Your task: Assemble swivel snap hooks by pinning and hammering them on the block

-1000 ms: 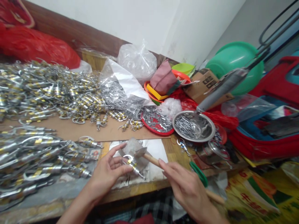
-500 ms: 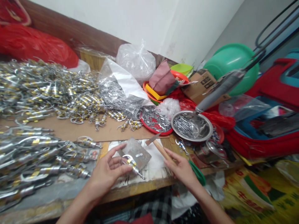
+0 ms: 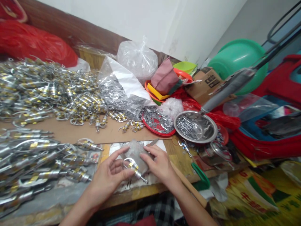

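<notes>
My left hand (image 3: 111, 172) holds a silver metal piece (image 3: 136, 172) between thumb and fingers. It has a curved hook, a yellow band and a thin tip pointing down right, and sits over the near part of a grey metal block (image 3: 144, 168). My right hand (image 3: 160, 163) is at the block's right side, thumb and fingertips bent together over it; whatever they pinch is hidden. The hammer lies beneath my right wrist, its wooden handle (image 3: 189, 186) slanting toward me and its head (image 3: 154, 142) beyond my knuckles. White paper (image 3: 162, 145) lies under the block.
Heaps of similar hooked pieces (image 3: 47, 84) cover the left. A red tray (image 3: 160, 134) of small metal parts and a steel bowl (image 3: 213, 138) of pins stand beyond my hands. A loose hooked piece (image 3: 185, 148) and a green plastic object (image 3: 199, 179) lie right. A grey tubular arm (image 3: 228, 88) slants above.
My right hand has let go of the hammer, now lying on the table, and moved left to the block. The small silver tag on the block is now hidden. My left hand stays put.
</notes>
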Action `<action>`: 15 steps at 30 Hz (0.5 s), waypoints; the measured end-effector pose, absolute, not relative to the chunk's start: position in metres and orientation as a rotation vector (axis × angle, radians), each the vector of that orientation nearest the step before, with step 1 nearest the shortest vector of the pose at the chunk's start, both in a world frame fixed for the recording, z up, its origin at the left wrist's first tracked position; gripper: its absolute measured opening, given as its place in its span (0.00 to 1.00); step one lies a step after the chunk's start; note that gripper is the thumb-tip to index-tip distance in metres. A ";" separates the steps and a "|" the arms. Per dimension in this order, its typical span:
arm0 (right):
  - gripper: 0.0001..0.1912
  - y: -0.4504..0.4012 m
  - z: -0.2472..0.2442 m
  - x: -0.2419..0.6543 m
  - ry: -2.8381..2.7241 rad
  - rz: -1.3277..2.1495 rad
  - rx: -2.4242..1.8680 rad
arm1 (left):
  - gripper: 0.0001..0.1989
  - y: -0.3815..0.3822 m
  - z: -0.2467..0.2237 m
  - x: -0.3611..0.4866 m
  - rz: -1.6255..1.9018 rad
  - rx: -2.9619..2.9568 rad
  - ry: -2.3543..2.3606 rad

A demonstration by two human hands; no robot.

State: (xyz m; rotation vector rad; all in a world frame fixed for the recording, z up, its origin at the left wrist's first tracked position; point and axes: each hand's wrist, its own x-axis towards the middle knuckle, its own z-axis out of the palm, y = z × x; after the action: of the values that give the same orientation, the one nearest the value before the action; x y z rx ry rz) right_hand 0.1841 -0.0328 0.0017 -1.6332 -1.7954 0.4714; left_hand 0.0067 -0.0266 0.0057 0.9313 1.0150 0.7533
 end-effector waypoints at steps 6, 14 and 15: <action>0.04 -0.036 0.015 0.186 -1.799 0.312 -1.565 | 0.36 -0.027 0.007 0.007 0.754 0.906 1.022; 0.14 -0.060 0.020 0.157 -2.219 0.163 -1.451 | 0.34 -0.029 0.005 0.006 0.778 0.896 0.956; 0.14 -0.061 0.020 0.156 -2.243 0.146 -1.473 | 0.34 -0.029 0.005 0.006 0.778 0.895 0.955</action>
State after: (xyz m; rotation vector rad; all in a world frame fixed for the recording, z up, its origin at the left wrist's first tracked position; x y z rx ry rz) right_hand 0.1559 -0.0614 0.0202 -1.4734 -2.2434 0.1460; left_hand 0.0061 -0.0290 0.0051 0.8955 0.9546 0.7780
